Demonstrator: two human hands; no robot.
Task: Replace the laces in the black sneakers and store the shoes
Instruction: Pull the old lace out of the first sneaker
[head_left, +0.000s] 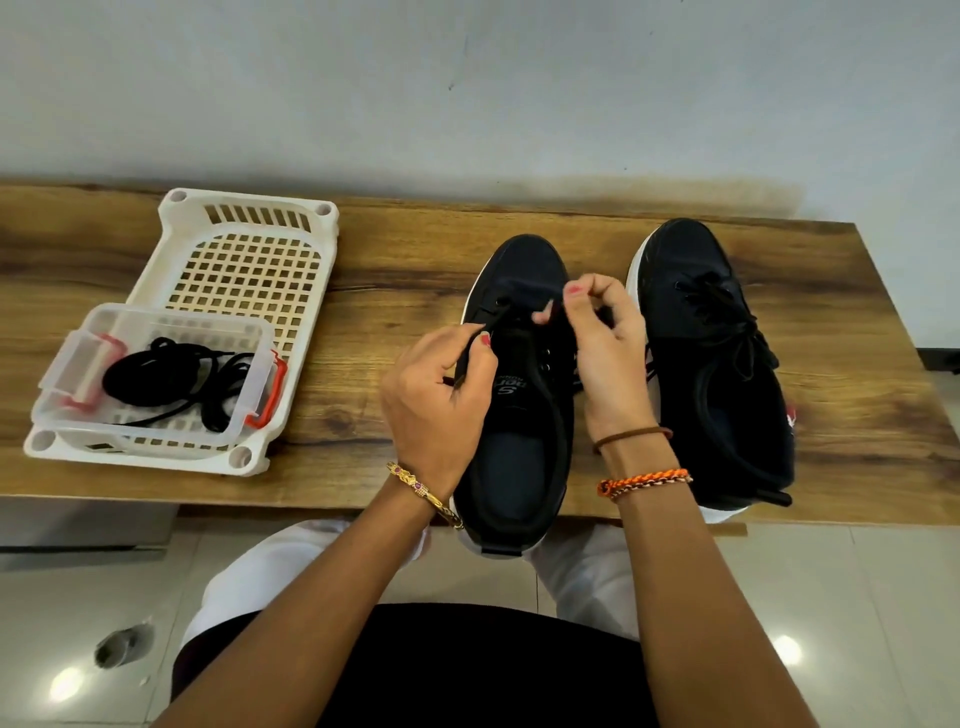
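Fingers (480, 340) of left hand (436, 400) pinch a black lace (493, 317) at the near shoe's (519, 415) eyelets. Right hand (602, 343) fingers curled at the same shoe's tongue edge; what they hold, cannot tell. 2nd shoe (711, 364), laced, just right of it on counter (395, 270). Basket (171, 249) left holds a clear box (249, 395) of laces.

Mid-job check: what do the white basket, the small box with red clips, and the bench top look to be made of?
White basket: moulded plastic, matte, judging by its grid floor and slotted wall. Small box: clear, slightly frosted plastic; the black laces show through its wall, and its clips are red plastic. Bench top: brown wood grain with knots, low sheen; solid wood or laminate, cannot tell.
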